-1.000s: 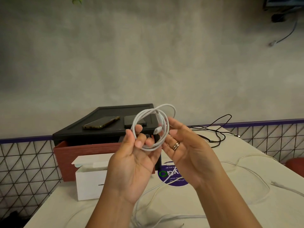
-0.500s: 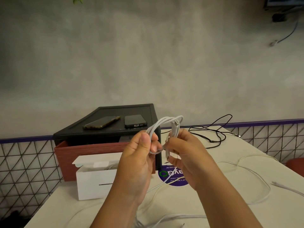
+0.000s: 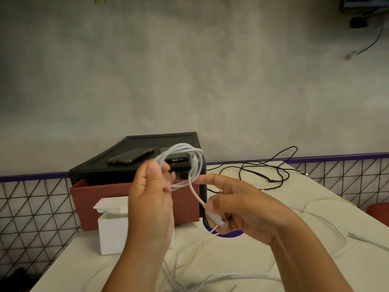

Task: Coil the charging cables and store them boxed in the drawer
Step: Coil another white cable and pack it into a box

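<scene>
Coil: white cable loops (image 3: 182, 148) held up in front of the red drawer (image 3: 101, 199), left hand (image 3: 150, 203) curled around them.
Tail: right hand (image 3: 242, 209) pinches the plug end (image 3: 215, 218).
Advice: wind the tail snugly round the loops, with a firm left grip.

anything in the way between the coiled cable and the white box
Nothing visible does. The left hand holds the coiled white cable in the air, and the right hand pinches its loose end. The white box stands on the table just beyond, its lid flipped open.
</scene>
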{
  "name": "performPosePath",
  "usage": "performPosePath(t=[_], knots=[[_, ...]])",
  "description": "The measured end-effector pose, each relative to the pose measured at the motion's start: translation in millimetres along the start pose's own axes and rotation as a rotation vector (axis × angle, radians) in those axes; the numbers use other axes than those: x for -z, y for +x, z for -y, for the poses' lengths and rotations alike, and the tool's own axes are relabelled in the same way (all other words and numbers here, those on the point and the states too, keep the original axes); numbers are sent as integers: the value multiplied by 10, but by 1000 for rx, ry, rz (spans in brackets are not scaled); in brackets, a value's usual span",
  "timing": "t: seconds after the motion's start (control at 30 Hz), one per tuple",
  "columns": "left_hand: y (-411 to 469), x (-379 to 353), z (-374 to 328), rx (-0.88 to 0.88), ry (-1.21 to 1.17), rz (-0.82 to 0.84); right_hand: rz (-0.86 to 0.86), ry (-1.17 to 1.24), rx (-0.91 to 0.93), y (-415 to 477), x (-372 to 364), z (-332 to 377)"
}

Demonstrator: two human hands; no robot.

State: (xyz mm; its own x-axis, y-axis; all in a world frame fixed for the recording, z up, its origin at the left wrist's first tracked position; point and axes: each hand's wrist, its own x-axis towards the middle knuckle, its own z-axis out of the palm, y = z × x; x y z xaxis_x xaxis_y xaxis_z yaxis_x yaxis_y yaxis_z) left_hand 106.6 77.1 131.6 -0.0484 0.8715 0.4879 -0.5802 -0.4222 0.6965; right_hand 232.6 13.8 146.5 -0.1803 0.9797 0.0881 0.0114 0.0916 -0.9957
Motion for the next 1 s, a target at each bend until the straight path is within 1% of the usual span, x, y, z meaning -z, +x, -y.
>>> performPosePath(t=[0.1, 0.2, 0.3, 0.37, 0.47, 0.57, 0.63, 0.73, 0.8, 0.9, 1.0], knots=[[77, 50, -54, 46, -137, -55, 27, -34, 9, -1, 48, -24], [97, 66, -58, 160, -290, -66, -27, -99, 27, 46, 46, -73], [64, 27, -50, 291, -459, -37, -129, -258, 67, 80, 18, -110], [27, -13, -41, 357, -546, -10, -187, -361, 135, 93, -12, -114], [-37, -76, -38, 391, -568, 26, -329, -498, 252, 143, -50, -122], [-50, -97, -36, 432, -548, 31, -499, -565, 342, 201, -47, -157], [-45, -85, -10, 472, -461, 24, -581, -495, 384, 221, -55, -167], [-85, -85, 58, 537, -282, 92, -610, -306, 412, 239, -100, -165], [-124, -112, 106, 556, -201, 115, -572, -114, 413, 249, -123, -167], [-151, -141, 126, 508, -109, 90, -451, 144, 398, 245, -122, -167], [-161, -140, 130, 485, -51, 87, -441, 292, 391, 242, -147, -143]])
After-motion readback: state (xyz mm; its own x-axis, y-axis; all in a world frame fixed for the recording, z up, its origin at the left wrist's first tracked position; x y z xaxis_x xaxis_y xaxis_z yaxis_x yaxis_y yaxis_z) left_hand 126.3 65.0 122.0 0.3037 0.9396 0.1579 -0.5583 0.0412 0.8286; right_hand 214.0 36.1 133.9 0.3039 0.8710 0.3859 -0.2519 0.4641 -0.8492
